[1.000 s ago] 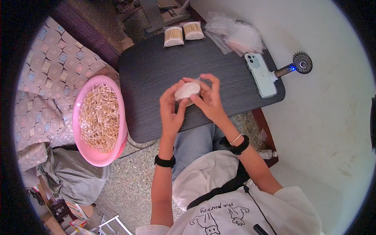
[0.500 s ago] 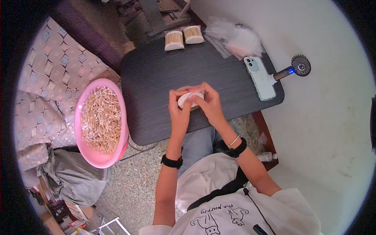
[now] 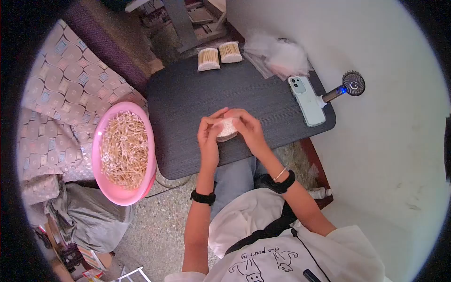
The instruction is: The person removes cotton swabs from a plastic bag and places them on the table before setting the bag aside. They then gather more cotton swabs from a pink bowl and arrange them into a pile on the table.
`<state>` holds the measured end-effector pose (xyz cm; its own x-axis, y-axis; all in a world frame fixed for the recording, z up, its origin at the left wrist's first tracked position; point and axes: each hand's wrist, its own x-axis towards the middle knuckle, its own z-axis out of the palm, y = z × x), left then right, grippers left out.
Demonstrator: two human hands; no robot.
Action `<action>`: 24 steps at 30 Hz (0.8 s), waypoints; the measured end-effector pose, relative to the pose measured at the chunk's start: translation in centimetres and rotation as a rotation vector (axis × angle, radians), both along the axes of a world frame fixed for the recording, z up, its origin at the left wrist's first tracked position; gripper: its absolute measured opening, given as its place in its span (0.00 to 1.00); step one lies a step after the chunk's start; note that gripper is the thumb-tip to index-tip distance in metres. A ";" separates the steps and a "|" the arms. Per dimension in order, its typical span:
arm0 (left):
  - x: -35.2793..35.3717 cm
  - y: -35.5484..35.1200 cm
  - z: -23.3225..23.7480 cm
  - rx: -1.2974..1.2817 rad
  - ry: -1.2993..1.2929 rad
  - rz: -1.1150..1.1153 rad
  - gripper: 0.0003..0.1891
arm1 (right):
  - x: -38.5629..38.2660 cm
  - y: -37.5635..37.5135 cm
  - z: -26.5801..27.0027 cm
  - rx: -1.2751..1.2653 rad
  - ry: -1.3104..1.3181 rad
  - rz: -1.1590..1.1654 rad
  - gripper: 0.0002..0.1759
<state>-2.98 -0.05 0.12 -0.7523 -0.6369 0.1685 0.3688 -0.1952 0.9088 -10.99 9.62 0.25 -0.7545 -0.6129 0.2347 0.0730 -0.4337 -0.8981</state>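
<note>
A bundle of cotton swabs in a clear bag [image 3: 228, 129] is held between my two hands above the front of the dark table [image 3: 188, 103], its white tips facing up. My left hand [image 3: 209, 134] grips its left side. My right hand [image 3: 250, 129] grips its right side, with the thumb against the white tips. Two packed swab bundles, one [image 3: 208, 59] beside the other [image 3: 230, 52], lie at the table's back edge. Loose swabs [image 3: 124, 150] fill much of a pink basin [image 3: 97, 162] left of the table.
Clear plastic bags [image 3: 282, 56] lie at the back right of the table. A pale phone [image 3: 307, 101] rests near the right edge, beside a small fan [image 3: 353, 83]. Patterned fabric [image 3: 51, 89] is at the left, above a grey cloth [image 3: 94, 216]. A wall stands at the right.
My hands have moved slightly, and the thumbs have shifted apart on the bundle, so more of its white tips shows. The whole view has shifted a little.
</note>
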 end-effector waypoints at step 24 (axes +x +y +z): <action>-7.7 -9.8 8.0 -1.200 -0.585 0.116 0.35 | -13.5 -3.7 10.2 0.524 0.318 -0.041 0.28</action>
